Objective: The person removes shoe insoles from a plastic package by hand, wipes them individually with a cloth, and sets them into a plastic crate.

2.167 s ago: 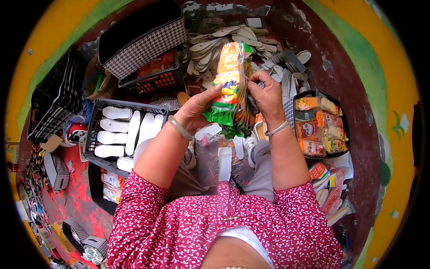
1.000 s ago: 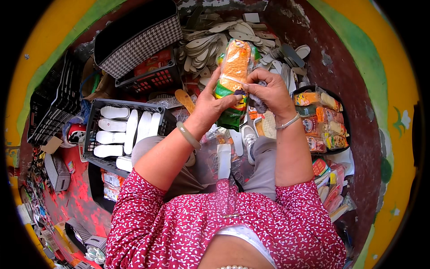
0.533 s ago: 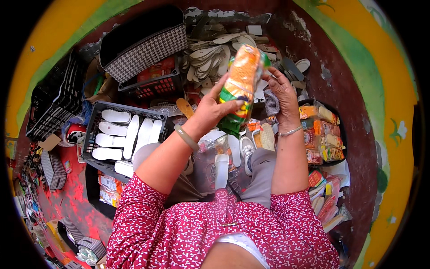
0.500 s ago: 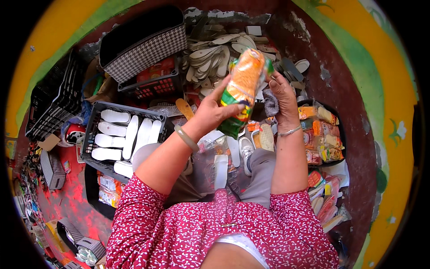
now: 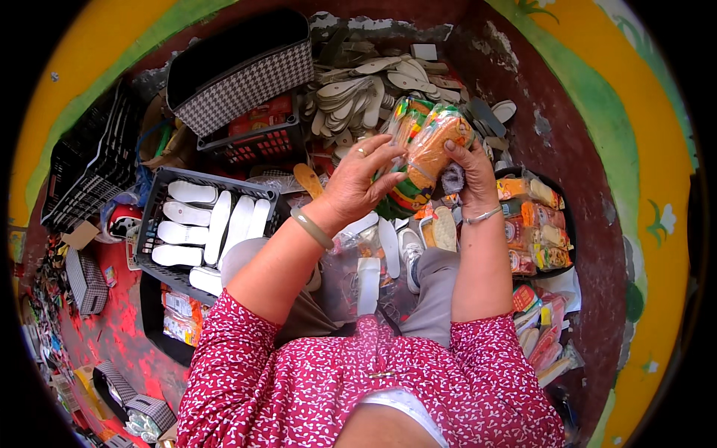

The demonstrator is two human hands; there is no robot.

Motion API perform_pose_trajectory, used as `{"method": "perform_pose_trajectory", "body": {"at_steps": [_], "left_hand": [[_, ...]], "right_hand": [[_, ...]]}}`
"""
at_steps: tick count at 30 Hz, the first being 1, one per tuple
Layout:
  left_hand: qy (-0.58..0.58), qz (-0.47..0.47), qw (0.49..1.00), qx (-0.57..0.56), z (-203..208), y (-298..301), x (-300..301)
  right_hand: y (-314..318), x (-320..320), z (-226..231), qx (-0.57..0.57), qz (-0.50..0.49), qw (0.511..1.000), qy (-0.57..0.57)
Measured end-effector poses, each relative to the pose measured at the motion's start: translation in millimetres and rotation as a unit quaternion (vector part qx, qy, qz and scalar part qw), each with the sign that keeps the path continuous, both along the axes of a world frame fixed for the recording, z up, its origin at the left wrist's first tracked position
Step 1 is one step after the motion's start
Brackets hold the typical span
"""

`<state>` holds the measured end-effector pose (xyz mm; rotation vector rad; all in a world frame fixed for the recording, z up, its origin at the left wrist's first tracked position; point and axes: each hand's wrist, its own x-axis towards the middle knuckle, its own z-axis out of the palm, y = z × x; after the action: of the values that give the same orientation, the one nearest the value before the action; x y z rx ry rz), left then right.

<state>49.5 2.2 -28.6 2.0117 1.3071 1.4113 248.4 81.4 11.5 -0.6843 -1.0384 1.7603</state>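
Observation:
A clear-wrapped pack of fuzzy orange insoles (image 5: 432, 153) with a green and yellow label is held up in front of me. My right hand (image 5: 476, 175) grips its right side, the thumb lying over the wrapper. My left hand (image 5: 358, 179) is at its left edge, fingers stretched and thumb apart, not closed round it. Behind the pack shows another wrapped piece (image 5: 408, 119) with green, yellow and red print; I cannot tell whether it is a second pack. A dark grey fuzzy piece (image 5: 452, 179) appears by my right palm.
White insoles lie in a black plastic crate (image 5: 278, 216) on the left. Loose insoles (image 5: 347, 101) are heaped at the back beside a houndstooth box (image 5: 254, 84). Packed insoles (image 5: 539, 231) fill a dark bin at right. A white strip (image 5: 368, 286) lies between my legs.
The pack has turned and come lower, so a second printed piece shows behind it. My left hand has loosened its grip and opened. My right hand now grips the pack.

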Motion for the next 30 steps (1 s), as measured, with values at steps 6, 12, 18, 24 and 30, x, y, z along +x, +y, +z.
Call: {"method": "perform_pose_trajectory", "body": {"at_steps": [6, 12, 18, 24, 30], "left_hand": [[-0.047, -0.112, 0.987, -0.102, 8.2, 3.1, -5.8], [-0.039, -0.119, 0.986, -0.111, 9.3, 2.9, -8.6], [0.025, -0.086, 0.996, -0.023, 9.9, 8.7, -10.0], [-0.147, -0.128, 0.942, -0.273, 24.6, -1.1, -6.6], [-0.165, -0.146, 0.95, -0.222, 7.2, 3.3, -5.5]], "right_hand": [[3.6, 7.0, -7.0, -0.011, 0.028, 0.999, -0.013], [-4.6, 1.3, -2.9, -0.025, 0.026, 0.999, -0.011], [-9.1, -13.4, -6.2, -0.041, -0.018, 0.999, -0.013], [-8.6, -18.1, -9.4, -0.036, -0.046, 0.998, -0.012], [-5.5, -16.7, -10.8, -0.03, -0.035, 0.997, -0.067]]}}
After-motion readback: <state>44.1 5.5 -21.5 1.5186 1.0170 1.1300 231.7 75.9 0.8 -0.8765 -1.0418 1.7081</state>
